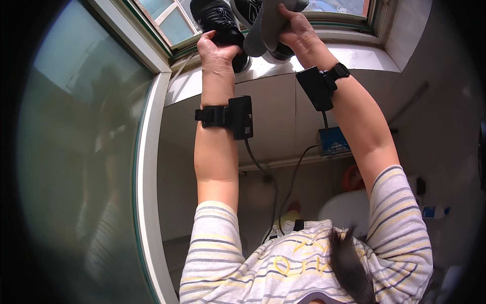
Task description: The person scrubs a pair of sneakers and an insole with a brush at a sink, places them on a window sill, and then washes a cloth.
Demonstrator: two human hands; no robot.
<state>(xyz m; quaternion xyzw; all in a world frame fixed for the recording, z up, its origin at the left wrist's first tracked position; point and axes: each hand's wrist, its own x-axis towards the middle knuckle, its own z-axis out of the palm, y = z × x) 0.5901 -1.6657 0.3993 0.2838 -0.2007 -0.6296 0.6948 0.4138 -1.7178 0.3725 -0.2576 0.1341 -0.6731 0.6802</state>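
Observation:
My left hand (217, 48) is closed on the heel of a black sneaker (215, 19) at the top of the view, its fingers partly hidden. In my right hand (298, 31) is a grey insole (265, 31), held up by its edge with the thumb on top. Behind the insole stands a second black sneaker (245, 10) with a white sole, mostly covered by it. Both shoes are at the white windowsill (349, 57), their toes toward the opening and cut off by the upper edge.
A frosted glass window panel (86, 152) in a white frame (152, 126) swings in on the left. Black devices are strapped to my forearms, with cables (273, 187) running down to my waist. Below the sill are a blue box (333, 141) and a white rounded fixture (344, 209).

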